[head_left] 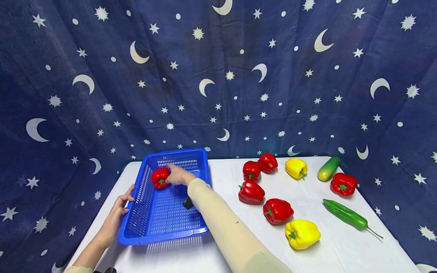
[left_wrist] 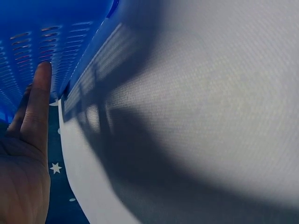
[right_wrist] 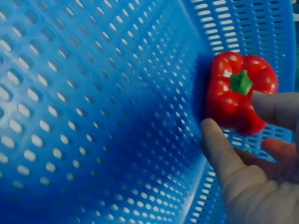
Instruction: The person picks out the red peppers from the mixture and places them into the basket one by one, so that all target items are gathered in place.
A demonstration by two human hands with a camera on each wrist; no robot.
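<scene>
Resting left hand (head_left: 114, 218) at the left outer side of the blue basket (head_left: 164, 212), setting fingertips against rim and slotted wall, fingers extended, not clamping. Holding right hand (head_left: 179, 176) inside the basket, well apart from the left, with thumb and fingers spread at the near right side of a red bell pepper (head_left: 159, 178); overlapping it in right wrist view, without visibly curling round it; being unable to tell how firmly pressing. Finding this pepper in the basket's far left part, stem facing the wearer. Seeing five more red peppers (head_left: 251, 192), two yellow peppers (head_left: 302, 234), a cucumber (head_left: 329, 168) and a long green pepper (head_left: 345, 214) to the right, on white cloth (head_left: 170, 259).
</scene>
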